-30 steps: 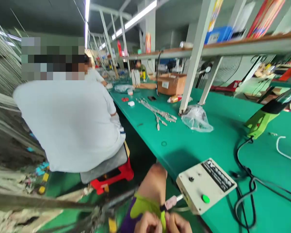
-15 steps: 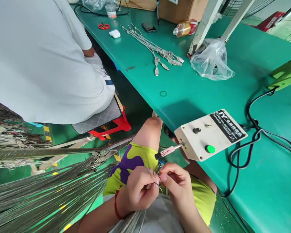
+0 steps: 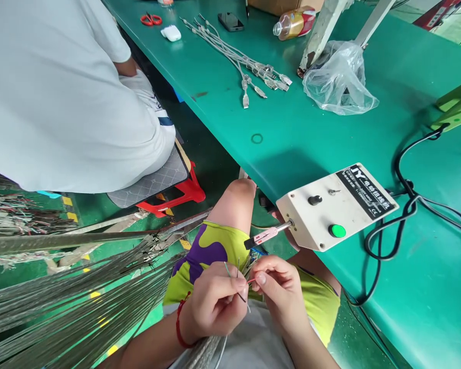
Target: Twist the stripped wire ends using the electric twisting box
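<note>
My left hand pinches a cable end from which thin wires fan out, a green wire and a dark wire among them. A short red wire runs from it to my right hand, whose thumb and forefinger are closed on its tip. Just beyond my hands, a pink and black tip on a metal shaft sticks out of a cream control box with a knob, a switch and a green button.
Long bundled grey cables hang on a rail at left. A co-worker in a grey shirt sits on a red stool. The green table bears USB cables, a plastic bag, a bottle and black cords.
My hands have drawn slightly apart, and the red wire now shows stretched between them. The view has shifted a little, so the table's far items sit higher.
</note>
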A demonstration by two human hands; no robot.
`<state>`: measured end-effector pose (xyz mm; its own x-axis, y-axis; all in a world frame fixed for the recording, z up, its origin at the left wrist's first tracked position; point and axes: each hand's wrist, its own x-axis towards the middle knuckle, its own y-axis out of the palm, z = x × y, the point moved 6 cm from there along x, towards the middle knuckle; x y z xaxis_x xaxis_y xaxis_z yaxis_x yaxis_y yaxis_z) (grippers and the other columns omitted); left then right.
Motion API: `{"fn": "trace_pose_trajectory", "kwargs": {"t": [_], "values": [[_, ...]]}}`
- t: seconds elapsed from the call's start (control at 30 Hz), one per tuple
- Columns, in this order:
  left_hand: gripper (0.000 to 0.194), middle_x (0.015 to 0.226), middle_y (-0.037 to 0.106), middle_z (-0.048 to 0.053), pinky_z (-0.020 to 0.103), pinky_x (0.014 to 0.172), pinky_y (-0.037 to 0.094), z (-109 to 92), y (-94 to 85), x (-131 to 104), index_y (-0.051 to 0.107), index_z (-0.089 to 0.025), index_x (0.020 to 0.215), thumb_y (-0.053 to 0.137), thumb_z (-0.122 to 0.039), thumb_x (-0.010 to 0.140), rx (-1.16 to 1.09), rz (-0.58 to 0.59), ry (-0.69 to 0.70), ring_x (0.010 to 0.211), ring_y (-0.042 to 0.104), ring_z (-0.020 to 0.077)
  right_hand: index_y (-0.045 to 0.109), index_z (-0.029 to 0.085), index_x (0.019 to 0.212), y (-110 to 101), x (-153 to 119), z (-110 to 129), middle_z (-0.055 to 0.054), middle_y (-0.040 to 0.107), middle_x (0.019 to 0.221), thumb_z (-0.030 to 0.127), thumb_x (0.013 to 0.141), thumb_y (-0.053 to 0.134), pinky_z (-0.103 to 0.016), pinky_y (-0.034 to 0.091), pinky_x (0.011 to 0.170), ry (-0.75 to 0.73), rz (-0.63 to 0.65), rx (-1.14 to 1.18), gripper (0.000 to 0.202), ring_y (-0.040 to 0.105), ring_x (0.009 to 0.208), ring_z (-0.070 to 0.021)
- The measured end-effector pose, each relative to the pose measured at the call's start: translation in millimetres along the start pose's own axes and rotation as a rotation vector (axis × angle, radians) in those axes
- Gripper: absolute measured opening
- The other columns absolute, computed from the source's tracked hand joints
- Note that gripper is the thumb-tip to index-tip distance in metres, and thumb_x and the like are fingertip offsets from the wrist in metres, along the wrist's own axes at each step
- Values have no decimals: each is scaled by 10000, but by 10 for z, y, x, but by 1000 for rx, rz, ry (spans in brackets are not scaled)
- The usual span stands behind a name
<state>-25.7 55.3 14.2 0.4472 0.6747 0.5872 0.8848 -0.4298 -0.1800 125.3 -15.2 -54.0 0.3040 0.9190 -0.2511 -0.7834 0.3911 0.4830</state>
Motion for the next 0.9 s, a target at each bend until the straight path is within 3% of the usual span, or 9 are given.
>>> {"fn": "trace_pose_trajectory", "kwargs": {"t": [0.13,0.27,0.43,0.57,0.7,0.8,0.83,0.9], "values": [[306,805,712,-31,252,650,616,165,-48,-155,696,-252,1315,686,-45,1090,-110,-133,-125,617,645,131,956,295,1013,20,-25,17,-3,772,680,394,1000,1009,-219,475,539,2,39,44,112,626,576,-134],[73,748,593,-74,190,544,506,454,-70,-257,697,-264,1127,743,-213,1150,-217,-342,-383,553,542,91,935,317,1018,106,-55,106,15,721,700,394,998,1004,-244,458,565,-25,95,97,105,596,596,-134],[305,640,513,-114,187,503,419,739,-44,-285,579,-262,972,821,-367,1126,-381,-459,-654,498,461,85,905,329,1019,219,-93,238,28,663,731,416,988,1000,-284,437,592,-71,143,120,132,543,597,-136],[362,640,517,-112,188,502,385,807,-52,-319,558,-265,960,866,-407,1087,-427,-493,-729,507,456,88,885,326,988,219,-113,241,34,639,716,469,983,991,-305,434,611,-75,143,64,178,517,604,-145],[368,621,522,-106,208,508,369,836,-27,-324,555,-270,957,878,-410,1063,-474,-502,-787,500,427,94,845,280,919,28,25,35,25,660,707,639,951,971,-325,488,624,-49,100,-100,382,544,606,-161],[389,578,472,-113,219,517,370,778,-44,-283,538,-273,925,876,-410,1062,-527,-520,-787,485,389,98,759,217,799,-235,312,-140,-2,709,729,701,1003,908,-327,556,650,-12,33,-309,545,624,641,-169],[430,579,467,-109,217,518,368,742,-76,-283,523,-269,899,904,-411,1039,-536,-542,-777,484,395,96,741,202,805,-318,440,-153,1,708,741,695,1064,846,-324,583,660,-9,-4,-381,566,647,650,-167],[470,572,430,-105,219,527,360,675,-139,-308,521,-261,873,915,-466,1027,-551,-542,-762,481,394,92,795,176,1041,-423,721,-77,-27,792,951,579,1154,788,-345,671,744,-24,-104,-519,419,744,777,-184]]}}
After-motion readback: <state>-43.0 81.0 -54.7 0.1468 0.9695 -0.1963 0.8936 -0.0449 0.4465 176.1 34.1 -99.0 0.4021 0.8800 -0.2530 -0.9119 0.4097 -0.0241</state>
